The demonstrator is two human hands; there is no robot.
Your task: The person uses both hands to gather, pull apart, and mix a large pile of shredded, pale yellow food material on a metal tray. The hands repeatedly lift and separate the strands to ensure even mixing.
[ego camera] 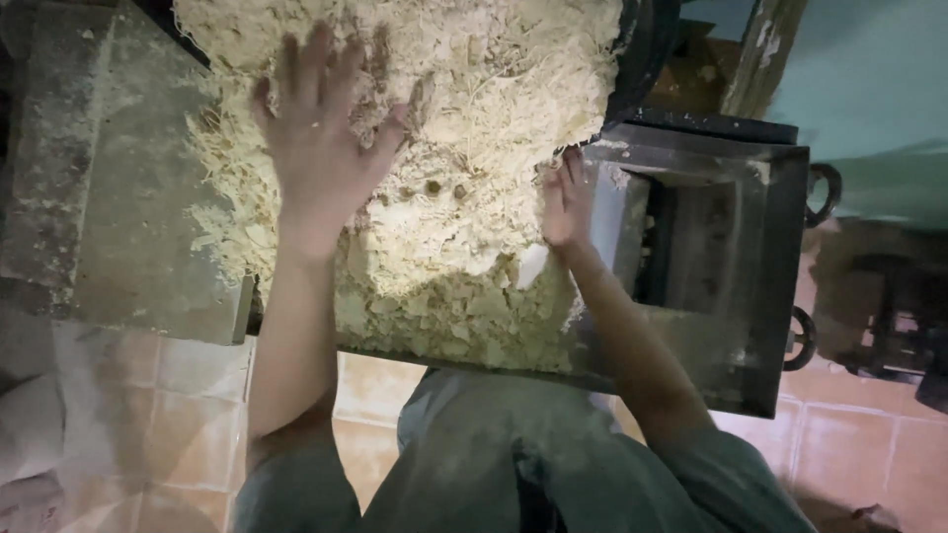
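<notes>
A big heap of pale yellow shredded, stringy material [464,118] fills a dark metal tray [681,365] in front of me. My left hand [321,148] lies flat on the heap's left part, fingers spread and pressing into the shreds. At the heap's right edge my right hand [565,202] rests with fingers together against the shreds, next to the opening of a rectangular metal chute [706,237]. Neither hand grips anything that I can see.
A dusty grey metal plate [109,188] slopes on the left. The dark chute frame has round handles [825,192] on its right side. Below are pinkish floor tiles [188,415] and my grey-green clothing [494,464]. A teal wall [869,79] stands at the far right.
</notes>
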